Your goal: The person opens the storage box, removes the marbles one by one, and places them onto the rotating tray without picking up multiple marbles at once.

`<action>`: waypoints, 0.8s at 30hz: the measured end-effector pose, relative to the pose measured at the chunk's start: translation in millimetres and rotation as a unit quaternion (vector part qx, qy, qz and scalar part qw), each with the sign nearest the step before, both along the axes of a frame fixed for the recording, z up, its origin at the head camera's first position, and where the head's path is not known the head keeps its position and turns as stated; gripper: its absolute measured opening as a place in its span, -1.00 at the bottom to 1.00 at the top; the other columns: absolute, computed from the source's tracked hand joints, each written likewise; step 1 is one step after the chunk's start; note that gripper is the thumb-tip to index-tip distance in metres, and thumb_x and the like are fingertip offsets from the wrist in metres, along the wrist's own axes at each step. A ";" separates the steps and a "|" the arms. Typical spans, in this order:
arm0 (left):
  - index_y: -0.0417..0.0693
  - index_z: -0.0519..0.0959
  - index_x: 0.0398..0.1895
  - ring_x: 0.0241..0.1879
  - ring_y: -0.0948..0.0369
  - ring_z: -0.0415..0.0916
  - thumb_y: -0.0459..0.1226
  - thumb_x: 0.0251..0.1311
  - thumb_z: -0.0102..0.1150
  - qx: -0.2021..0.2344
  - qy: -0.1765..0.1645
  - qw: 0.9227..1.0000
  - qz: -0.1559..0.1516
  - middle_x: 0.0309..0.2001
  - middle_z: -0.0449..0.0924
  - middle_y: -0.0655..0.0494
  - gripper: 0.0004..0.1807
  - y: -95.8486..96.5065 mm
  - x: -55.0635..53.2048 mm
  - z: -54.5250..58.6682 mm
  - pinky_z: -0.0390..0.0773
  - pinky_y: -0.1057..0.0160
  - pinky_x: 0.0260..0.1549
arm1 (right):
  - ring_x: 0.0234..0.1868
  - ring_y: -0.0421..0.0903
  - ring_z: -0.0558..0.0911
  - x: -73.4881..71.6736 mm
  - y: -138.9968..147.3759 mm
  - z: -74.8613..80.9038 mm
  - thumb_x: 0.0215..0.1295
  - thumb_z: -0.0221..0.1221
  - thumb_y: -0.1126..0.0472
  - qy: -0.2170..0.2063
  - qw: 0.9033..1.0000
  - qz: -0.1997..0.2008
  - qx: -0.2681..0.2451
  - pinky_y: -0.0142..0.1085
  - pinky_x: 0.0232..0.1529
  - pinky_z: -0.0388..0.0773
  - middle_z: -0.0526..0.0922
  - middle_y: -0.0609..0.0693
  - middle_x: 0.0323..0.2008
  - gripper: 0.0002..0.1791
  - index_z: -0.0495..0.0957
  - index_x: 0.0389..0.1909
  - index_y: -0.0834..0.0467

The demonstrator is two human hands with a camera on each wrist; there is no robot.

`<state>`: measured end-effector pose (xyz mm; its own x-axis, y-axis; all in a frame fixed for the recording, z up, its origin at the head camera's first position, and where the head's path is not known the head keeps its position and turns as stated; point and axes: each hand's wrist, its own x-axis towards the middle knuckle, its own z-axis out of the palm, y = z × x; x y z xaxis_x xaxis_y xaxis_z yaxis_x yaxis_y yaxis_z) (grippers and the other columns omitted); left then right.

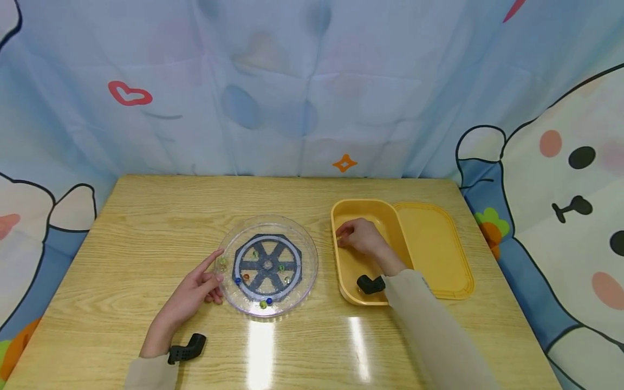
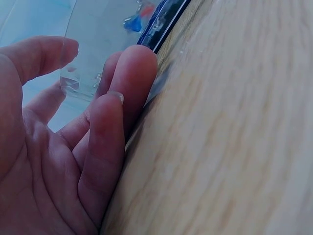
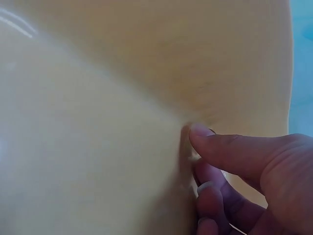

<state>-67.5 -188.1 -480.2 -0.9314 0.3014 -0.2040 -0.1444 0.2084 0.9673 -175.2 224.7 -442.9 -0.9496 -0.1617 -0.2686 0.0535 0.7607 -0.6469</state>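
A clear round dish [image 1: 306,287] stands on the table; a dark wheel pattern with several spokes [image 1: 267,265] shows at its middle. In and around the pattern lie several glass marbles [image 1: 270,301], blue, green and orange. My left hand [image 1: 192,290] touches the dish's left rim with its index finger and thumb; the lower fingers bend beside the wall. Inside a yellow tray, my right hand [image 1: 363,236] has curled fingertips close together at the left wall. Something small glints by those fingertips, but the fingers [image 3: 230,152] mostly hide it.
The yellow tray [image 1: 407,252] stands right of the dish, beside a flat yellow lid [image 1: 439,252]. Each wrist wears a black device [image 1: 187,349]. A printed curtain [image 1: 292,97] hangs behind the wooden table [image 1: 166,216].
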 end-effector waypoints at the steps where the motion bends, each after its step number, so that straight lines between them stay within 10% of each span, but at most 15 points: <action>1: 0.16 0.07 0.59 -0.46 0.06 0.59 -0.25 0.51 0.01 -0.001 -0.001 1.000 0.001 -0.41 0.57 -0.14 -0.34 0.1 0.0 0.0 0.58 0.23 -0.42 | -0.44 -0.10 0.49 0.3 -0.1 0.8 0.21 0.36 0.30 -0.001 1.000 0.000 0.000 -0.30 -0.39 0.43 0.64 0.00 -0.40 -0.83 0.70 -0.19 0.23; 24: 0.14 0.06 0.59 -0.46 0.06 0.59 -0.27 0.51 0.00 0.006 -0.001 1.000 0.002 -0.41 0.57 -0.14 -0.34 0.0 0.2 1.0 0.60 0.22 -0.41 | -0.25 0.02 0.62 7.4 3.6 30.0 0.30 0.31 0.25 0.049 0.998 -0.024 -0.036 -0.22 -0.23 0.51 0.69 0.11 -0.26 -0.79 0.68 -0.12 0.28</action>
<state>-67.3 -188.2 -479.2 -0.9321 0.3009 -0.2017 -0.1467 0.1954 0.9697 -167.7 228.4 -413.0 -0.9777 -0.1318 -0.1634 0.0218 0.7103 -0.7035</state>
